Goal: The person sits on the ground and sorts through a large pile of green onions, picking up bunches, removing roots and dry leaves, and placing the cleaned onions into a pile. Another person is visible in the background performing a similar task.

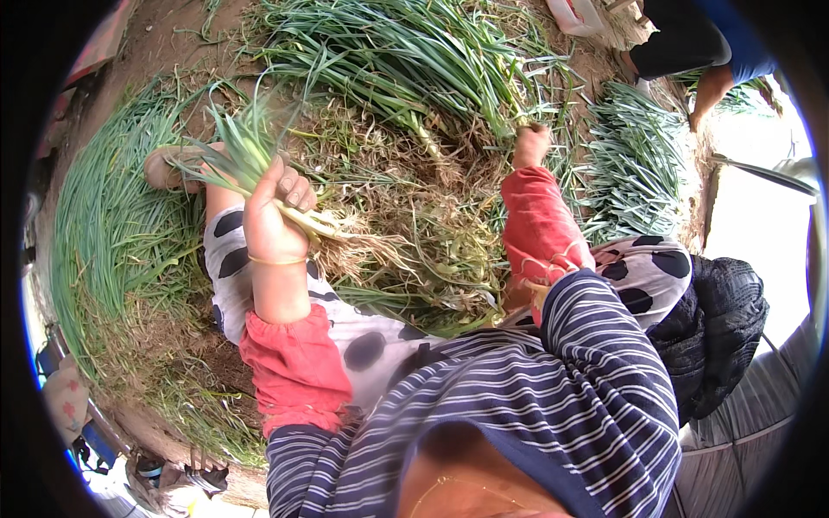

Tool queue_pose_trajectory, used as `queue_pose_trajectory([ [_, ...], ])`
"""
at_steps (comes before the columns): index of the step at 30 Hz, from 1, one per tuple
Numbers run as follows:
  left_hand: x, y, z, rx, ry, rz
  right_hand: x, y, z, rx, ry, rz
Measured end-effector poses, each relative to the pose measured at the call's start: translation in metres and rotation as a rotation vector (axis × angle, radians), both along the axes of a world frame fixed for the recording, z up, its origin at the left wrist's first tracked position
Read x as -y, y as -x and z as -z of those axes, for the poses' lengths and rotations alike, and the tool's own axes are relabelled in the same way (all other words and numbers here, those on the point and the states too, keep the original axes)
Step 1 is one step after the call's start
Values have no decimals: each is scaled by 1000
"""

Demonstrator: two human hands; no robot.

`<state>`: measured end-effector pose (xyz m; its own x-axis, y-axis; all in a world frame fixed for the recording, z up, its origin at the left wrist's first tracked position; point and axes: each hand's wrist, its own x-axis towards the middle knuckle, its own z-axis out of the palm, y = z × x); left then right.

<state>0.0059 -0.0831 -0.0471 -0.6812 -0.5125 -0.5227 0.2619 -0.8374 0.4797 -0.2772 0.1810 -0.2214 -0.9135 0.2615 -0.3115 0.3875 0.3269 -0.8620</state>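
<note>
My left hand (275, 210) is closed around a small bunch of green allium plants (249, 158), raised over my left thigh. Their leaves fan up and left, and their pale stems and brown fibrous roots (363, 249) stick out at lower right. Ahead of me lies a large heap of the same plants (382, 58), with its root ends towards me. At the right edge of this heap, the curled fingers of my right hand (533, 144) meet the pale stem ends; the fingertips are partly hidden.
Loose roots and trimmed leaves (434, 239) litter the ground between my legs. Long plants (110, 213) lie at left, a neater pile (635, 162) at right. Another person's arm (711, 94) shows at upper right, near a pale container (576, 16). A black bundle (709, 337) sits beside me.
</note>
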Motion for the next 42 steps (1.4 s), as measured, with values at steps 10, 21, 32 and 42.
queue_pose_trajectory([
  [10,-11,9,9,70,22,86,26,-43,-96,144,282,-730],
  [21,-43,27,52,319,190,343,7,-159,-102,412,487,-845],
  [32,-64,21,55,239,211,484,28,-186,-126,462,842,-906],
  [42,-19,12,58,122,287,340,5,-206,-177,370,173,-1269],
])
